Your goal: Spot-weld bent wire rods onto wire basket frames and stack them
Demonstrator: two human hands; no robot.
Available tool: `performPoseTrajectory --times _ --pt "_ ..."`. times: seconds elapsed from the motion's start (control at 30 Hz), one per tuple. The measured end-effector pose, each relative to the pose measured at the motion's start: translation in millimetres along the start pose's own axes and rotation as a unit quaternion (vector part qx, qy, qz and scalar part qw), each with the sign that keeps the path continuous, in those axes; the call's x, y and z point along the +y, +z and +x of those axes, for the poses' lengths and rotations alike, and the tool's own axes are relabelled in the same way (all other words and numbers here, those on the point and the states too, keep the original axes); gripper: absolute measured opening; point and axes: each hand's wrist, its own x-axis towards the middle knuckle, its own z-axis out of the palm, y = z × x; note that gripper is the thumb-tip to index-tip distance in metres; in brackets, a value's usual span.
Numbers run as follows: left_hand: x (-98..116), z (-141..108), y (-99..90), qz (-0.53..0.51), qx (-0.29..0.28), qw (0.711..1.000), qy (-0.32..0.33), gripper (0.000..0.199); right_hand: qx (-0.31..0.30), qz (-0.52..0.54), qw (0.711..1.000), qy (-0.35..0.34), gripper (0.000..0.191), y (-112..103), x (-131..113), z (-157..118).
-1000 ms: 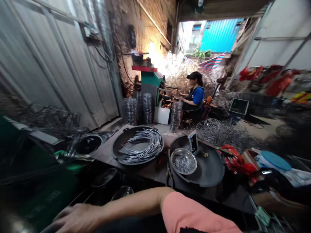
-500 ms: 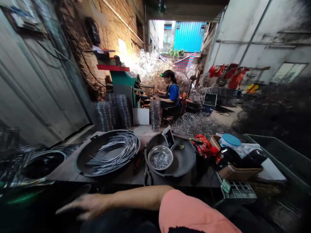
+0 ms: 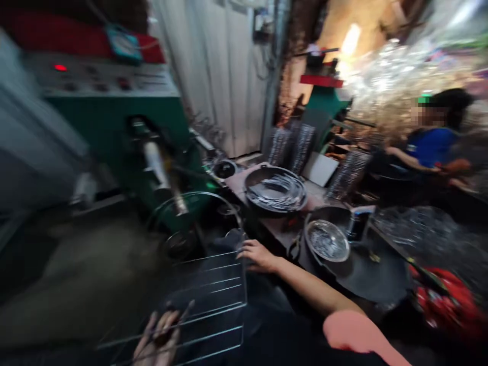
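A wire rack of thin parallel metal bars, with a round hoop at its far end, spans the lower middle of the view. My right hand has its fingers curled on the rack's right edge, close to the hoop. At the bottom left, my left hand is blurred; its fingers come up among the near bars and appear to hold the rack from below. A green machine with a red light and a pale metal arm stands beyond the hoop.
A pan of bent wires sits on the bench. Nearer, a wide dark pan holds a bowl of small metal pieces. A red plastic bag lies at right. A co-worker in blue sits beyond stacked wire rings.
My view has swung left, bringing the green machine into sight. My right hand, earlier stretched out without the rack, is now on its edge. My left hand has come into view.
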Motion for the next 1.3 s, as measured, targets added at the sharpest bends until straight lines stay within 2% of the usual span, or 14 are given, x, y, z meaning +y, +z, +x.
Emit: performPoseTrajectory --times 0.07,0.17,0.27,0.43,0.5,0.57,0.63,0.73,0.8,0.93,1.07,1.13,1.23,1.3 --pt "-5 -10 -1.1 -0.090 0.062 0.994 -0.019 0.016 0.015 0.020 0.998 -0.049 0.030 5 -3 -11" --pt "-3 -13 7.2 -0.158 0.010 0.986 -0.053 0.022 0.024 0.070 0.993 -0.096 0.023 7 -18 -23" --pt "0 0 7.9 -0.146 -0.024 0.985 -0.084 0.038 0.023 0.115 0.987 -0.107 0.020 5 -34 -25" --pt "-7 37 -8.6 -0.166 -0.073 0.983 -0.041 0.060 -0.003 0.155 0.986 -0.061 0.018 8 -53 -4" --pt "-10 43 -13.9 -0.106 -0.045 0.993 -0.020 0.057 -0.018 0.167 0.986 -0.020 0.020 13 -60 10" --pt "-13 41 -13.4 -0.019 0.019 0.998 0.048 0.050 -0.025 0.198 0.980 0.015 0.020 18 -66 26" --pt "-14 34 -5.0 0.065 0.054 0.983 0.161 0.047 -0.028 0.243 0.969 0.041 0.020 22 -70 43" --pt "-10 22 21.8 0.170 0.005 0.936 0.307 0.050 -0.010 0.304 0.951 0.064 0.020 26 -77 69" --pt "-2 17 43.7 0.218 0.002 0.905 0.366 0.054 0.009 0.334 0.940 0.071 0.019 27 -82 84" --pt "22 23 74.9 0.250 0.074 0.865 0.427 0.048 0.036 0.362 0.927 0.089 0.023 22 -87 104" --pt "38 42 77.3 0.235 0.047 0.876 0.418 0.043 0.028 0.318 0.946 0.058 0.031 -5 -68 115" --pt "42 51 73.2 0.227 0.033 0.881 0.414 0.043 0.095 0.277 0.953 0.072 0.031 -27 -44 121" --pt "47 56 68.5 0.229 0.012 0.884 0.407 0.043 0.240 0.211 0.939 0.126 0.025 -64 3 135" --pt "50 55 67.8 0.234 -0.003 0.887 0.398 0.044 0.263 0.162 0.939 0.150 0.022 -82 35 143"
